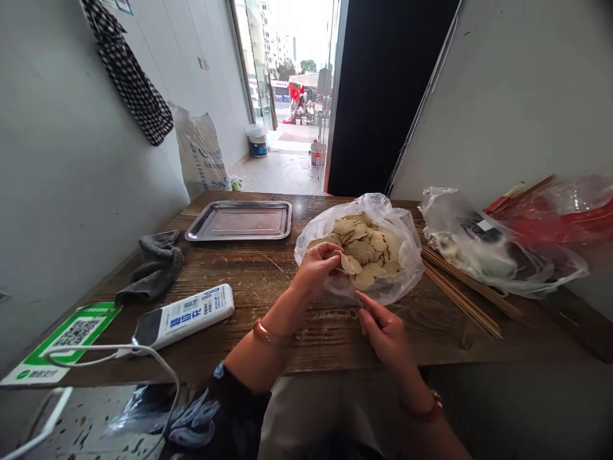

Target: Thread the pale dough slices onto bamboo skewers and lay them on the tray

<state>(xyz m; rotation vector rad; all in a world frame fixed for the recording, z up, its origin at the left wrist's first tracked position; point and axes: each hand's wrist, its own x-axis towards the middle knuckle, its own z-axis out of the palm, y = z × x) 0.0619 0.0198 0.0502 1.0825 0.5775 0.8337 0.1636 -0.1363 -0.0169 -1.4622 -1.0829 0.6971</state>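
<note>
My left hand (315,268) pinches a thin, pale beige slice (350,263) at the near side of an open clear plastic bag (407,255). The bag stands on the wooden table and holds a heap of similar round slices (361,246); their exact kind is not clear. My right hand (383,327) is closed just in front of the bag, thumb and forefinger gripping a thin skewer (358,298) that points up toward the slice. Most of the skewer is hidden by the fingers. To the right of the bag lie loose bundles of bamboo skewers (464,297).
A shallow metal tray (239,237) lies at the back left. Along the left are a dark grey cloth (153,265), a white power bank (198,312) with a cable, and a green QR-code card (67,338). Crumpled plastic bags (498,255) fill the right side against the wall.
</note>
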